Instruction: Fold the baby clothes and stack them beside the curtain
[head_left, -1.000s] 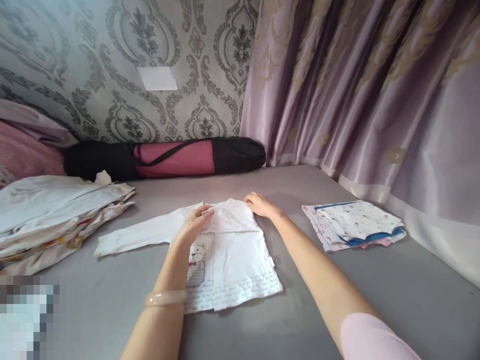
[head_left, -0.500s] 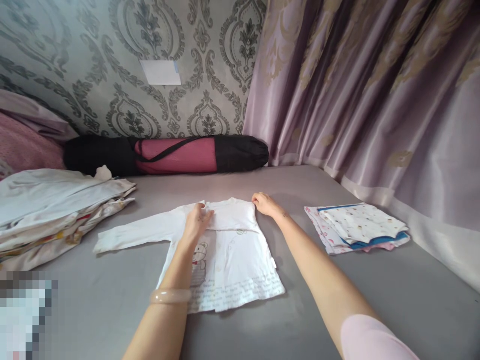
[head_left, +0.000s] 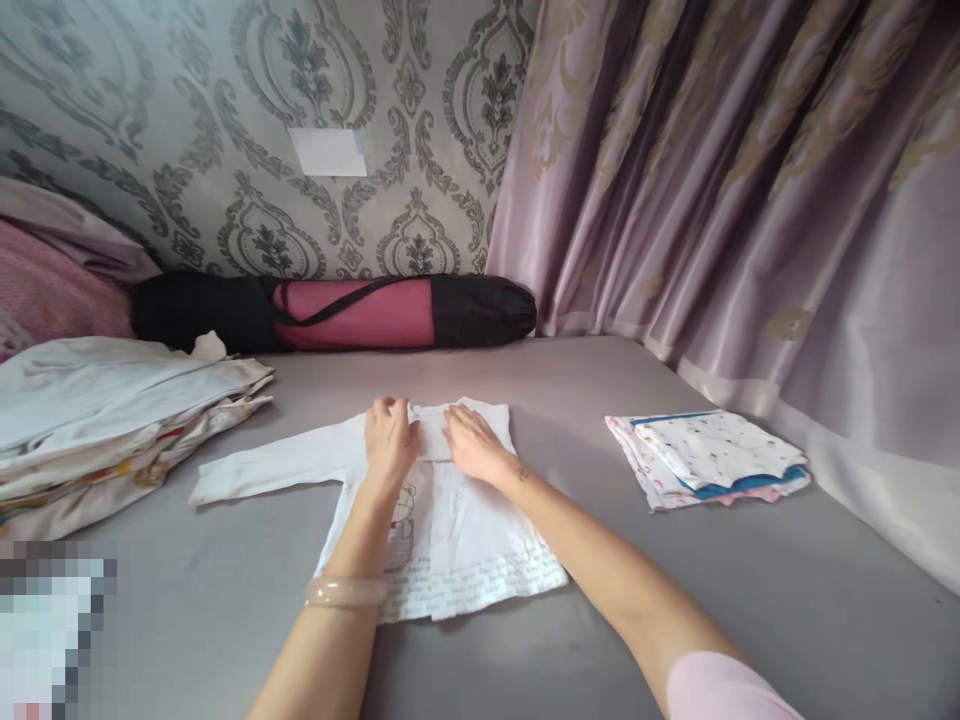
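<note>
A small white long-sleeved baby top (head_left: pixel 480 540) lies front up, with a bear print, a button front and lettering along the hem. Its left-hand sleeve stretches out to the side, and the other is folded across the chest. My left hand (head_left: pixel 391 437) rests on the top by the shoulder and neck, its fingers bent and apart. Beside it my right hand (head_left: pixel 474 442) lies flat on the folded sleeve, fingers stretched toward the collar. Both forearms cover parts of the garment.
A pile of clothes (head_left: pixel 112 400) is at the left. A small folded stack of cloths (head_left: pixel 724 450) lies at the right on the grey sheet (head_left: pixel 750 600). Against the wall runs a black and maroon rolled bag (head_left: pixel 360 312). Purple curtains (head_left: pixel 637 200) hang on the right.
My right hand has moved left from the garment's right-hand edge onto the folded sleeve and let go of the edge. My left hand has shifted slightly left, its fingers loosened.
</note>
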